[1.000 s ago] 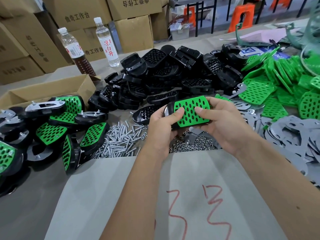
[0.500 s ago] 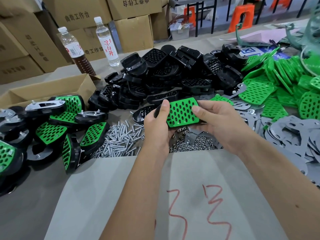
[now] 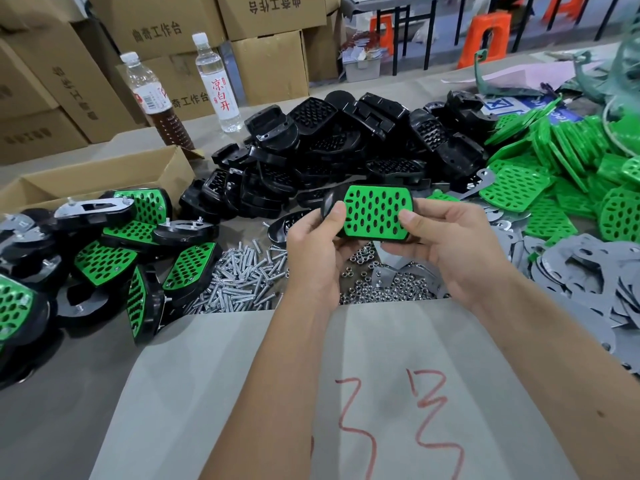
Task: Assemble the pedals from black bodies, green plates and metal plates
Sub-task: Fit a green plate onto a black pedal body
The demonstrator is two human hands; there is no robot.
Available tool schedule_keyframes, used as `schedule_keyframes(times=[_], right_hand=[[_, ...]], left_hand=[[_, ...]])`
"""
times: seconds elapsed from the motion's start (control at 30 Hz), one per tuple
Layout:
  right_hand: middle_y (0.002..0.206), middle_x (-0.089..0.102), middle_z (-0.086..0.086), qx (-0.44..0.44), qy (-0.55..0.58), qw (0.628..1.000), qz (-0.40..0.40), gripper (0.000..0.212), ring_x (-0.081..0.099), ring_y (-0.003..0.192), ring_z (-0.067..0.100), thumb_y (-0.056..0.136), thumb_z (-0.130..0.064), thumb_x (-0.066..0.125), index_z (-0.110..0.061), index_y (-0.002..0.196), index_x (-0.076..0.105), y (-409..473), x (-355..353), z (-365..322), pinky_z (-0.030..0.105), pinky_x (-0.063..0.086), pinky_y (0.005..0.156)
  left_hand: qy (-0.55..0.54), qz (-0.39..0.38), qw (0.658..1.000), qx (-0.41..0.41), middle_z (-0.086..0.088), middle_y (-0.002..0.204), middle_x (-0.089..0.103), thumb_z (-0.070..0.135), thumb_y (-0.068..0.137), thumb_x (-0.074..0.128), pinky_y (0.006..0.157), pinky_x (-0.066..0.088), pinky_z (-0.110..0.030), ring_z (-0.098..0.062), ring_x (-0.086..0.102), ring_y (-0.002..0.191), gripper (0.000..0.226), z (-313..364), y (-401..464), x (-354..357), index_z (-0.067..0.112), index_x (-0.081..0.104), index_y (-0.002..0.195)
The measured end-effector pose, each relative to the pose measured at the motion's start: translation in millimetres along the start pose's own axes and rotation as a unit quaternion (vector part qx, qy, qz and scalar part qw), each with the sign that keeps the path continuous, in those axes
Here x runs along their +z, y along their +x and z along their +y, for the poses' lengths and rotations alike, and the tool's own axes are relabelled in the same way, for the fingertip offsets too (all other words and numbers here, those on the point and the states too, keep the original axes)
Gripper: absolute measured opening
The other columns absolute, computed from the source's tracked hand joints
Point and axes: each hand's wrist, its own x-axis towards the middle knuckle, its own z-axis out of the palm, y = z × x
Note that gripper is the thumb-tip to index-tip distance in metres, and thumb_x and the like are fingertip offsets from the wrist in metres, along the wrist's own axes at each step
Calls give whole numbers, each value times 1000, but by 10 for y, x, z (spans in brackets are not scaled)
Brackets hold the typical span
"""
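Since 1 s ago the pedal w/ green plate has tilted flatter, L thumb slid to its left end. Left hand & right hand both grasp it, above nuts & screws, in front of black bodies.

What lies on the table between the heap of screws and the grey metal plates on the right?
In the head view, a pile of small nuts lies between the screws and the grey metal plates, directly below the held pedal.

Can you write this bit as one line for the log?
step: fitting green plate on black body | left hand: holds pedal | right hand: holds pedal
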Motion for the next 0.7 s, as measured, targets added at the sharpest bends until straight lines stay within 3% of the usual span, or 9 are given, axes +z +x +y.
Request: schedule_keyframes(times=[0.13,0.3,0.47,0.53,0.63,0.7], right_hand=[[104,80,13,6,1,1000,-3,15,78,99,29,98,-2,65,-4,109,75,-39,56,13,32,64,74],[105,79,15,14,-4,1000,-24,18,78,98,29,97,3,65,-2,114,69,-78,128,12,40,65,75],[97,78,19,-5,38,998,40,10,79,90,29,95,4,68,0,104,70,-51,343,4,36,65,70],[97,78,18,-16,28,999,22,12,79,88,26,95,1,69,-2,107,70,-34,512,22,35,65,72],[94,74,14,-62,-120,991,0,23,75,81,21,93,-15,77,-6,113,68,-28,793,102,34,64,65],[86,72,7,-145,-319,936,-32,16,70,77,18,93,-21,76,-9,102,70,-26,960,159,35,60,67]], left_hand=[[48,37,997,37,-5,89,78,15,106,61,65,60,-30,-17,75,81,18,-24,17,15,9,74,95],[41,46,997,40,-2,79,78,13,103,64,65,62,-34,-14,75,73,22,31,51,-42,13,76,84],[-21,-7,999,23,-9,94,79,13,100,68,72,62,-31,-17,76,84,10,89,35,-49,5,74,101],[-30,25,998,45,-10,95,79,2,98,67,73,63,-33,-21,76,87,8,161,51,-91,5,73,103],[-67,119,987,81,-8,90,79,-5,95,66,69,64,-33,-20,77,80,13,377,98,-310,6,71,99],[-41,183,975,116,0,82,80,-4,95,69,64,62,-31,-16,77,76,15,523,152,-524,11,70,93]])
